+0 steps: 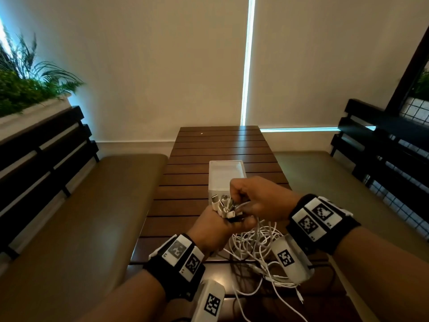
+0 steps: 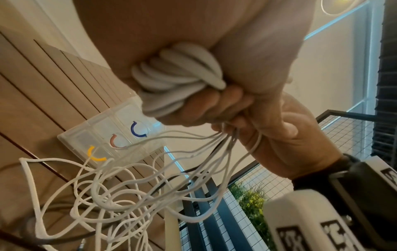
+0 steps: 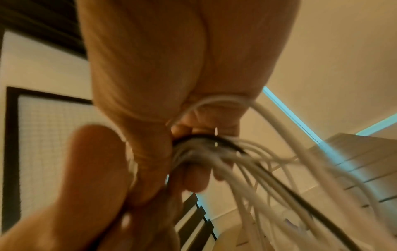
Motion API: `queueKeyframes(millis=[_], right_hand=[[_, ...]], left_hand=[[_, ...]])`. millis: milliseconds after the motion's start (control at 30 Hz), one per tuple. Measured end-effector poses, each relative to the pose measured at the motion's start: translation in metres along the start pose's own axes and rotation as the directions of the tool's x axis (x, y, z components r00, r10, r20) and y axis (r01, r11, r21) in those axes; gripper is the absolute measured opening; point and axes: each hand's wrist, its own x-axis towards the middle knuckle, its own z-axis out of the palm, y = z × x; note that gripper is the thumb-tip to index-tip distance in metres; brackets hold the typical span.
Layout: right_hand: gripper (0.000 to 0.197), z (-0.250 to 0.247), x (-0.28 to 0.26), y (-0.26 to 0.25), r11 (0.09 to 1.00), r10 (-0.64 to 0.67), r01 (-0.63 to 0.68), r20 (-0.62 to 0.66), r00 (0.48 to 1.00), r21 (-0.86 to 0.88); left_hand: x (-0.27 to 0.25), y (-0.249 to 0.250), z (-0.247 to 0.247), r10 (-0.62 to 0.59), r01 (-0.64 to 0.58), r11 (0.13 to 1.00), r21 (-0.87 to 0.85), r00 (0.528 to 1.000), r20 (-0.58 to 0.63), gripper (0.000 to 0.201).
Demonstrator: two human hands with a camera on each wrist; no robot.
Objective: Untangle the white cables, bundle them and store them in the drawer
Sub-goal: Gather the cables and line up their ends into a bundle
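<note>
Your left hand (image 1: 213,226) is clenched around the gathered connector ends (image 1: 222,205) of the white cables (image 1: 255,242), plugs pointing up out of the fist. Held so, all the heads stay level and every strand hangs free below your fist, which is what lets the knots fall open. The left wrist view shows the thick white cable boots packed inside your curled fingers (image 2: 201,105), with thin strands fanning out beneath them.

Your right hand (image 1: 257,198) is closed too, just beside the left and touching the same bunch; its fingers pinch a few strands next to the plugs, probably to pull one out or add it to the stack. One dark cable (image 3: 290,183) runs through that grip along with the white ones, so mind you do not bundle it in.

The rest of the cables lie as a loose tangle on the slatted wooden table (image 1: 185,182), on the near side of the clear plastic drawer box (image 1: 226,174), which stands just beyond your hands. The left wrist view shows its front, with yellow, pink and blue handles (image 2: 138,129). I judge untangling is still under way, and bundling has not begun.
</note>
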Motion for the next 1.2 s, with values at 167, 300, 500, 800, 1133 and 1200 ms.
queueKeyframes(millis=[167,300,500,800,1133,1200], right_hand=[[0.019,-0.003,-0.004,0.008,0.994,-0.019,0.018,0.005,1.0,0.11],[0.015,0.002,-0.002,0.012,0.985,-0.024,0.049,-0.152,0.988,0.163],[0.013,0.02,-0.007,0.002,0.99,0.047,0.04,-0.587,0.808,0.135],[0.02,0.059,-0.009,-0.01,0.684,0.237,-0.266,0.137,0.962,0.679],[0.032,0.066,-0.01,-0.005,0.557,0.185,-0.284,0.217,0.959,0.78],[0.032,0.068,-0.008,-0.007,0.475,0.175,-0.32,0.268,0.947,0.82]], left_hand=[[0.006,-0.005,0.003,0.026,-0.025,0.999,0.032,0.999,-0.021,0.022],[0.01,-0.005,0.002,-0.019,0.021,1.0,0.016,0.992,-0.128,0.015],[0.02,-0.004,-0.013,-0.228,0.142,0.955,-0.262,0.914,-0.336,0.013],[0.023,0.002,-0.014,-0.3,0.198,0.877,-0.437,0.937,-0.177,0.043],[0.012,0.003,-0.018,-0.298,0.269,0.859,-0.437,0.955,0.002,0.05],[0.014,0.001,-0.015,-0.246,0.196,0.894,-0.402,0.966,-0.078,0.051]])
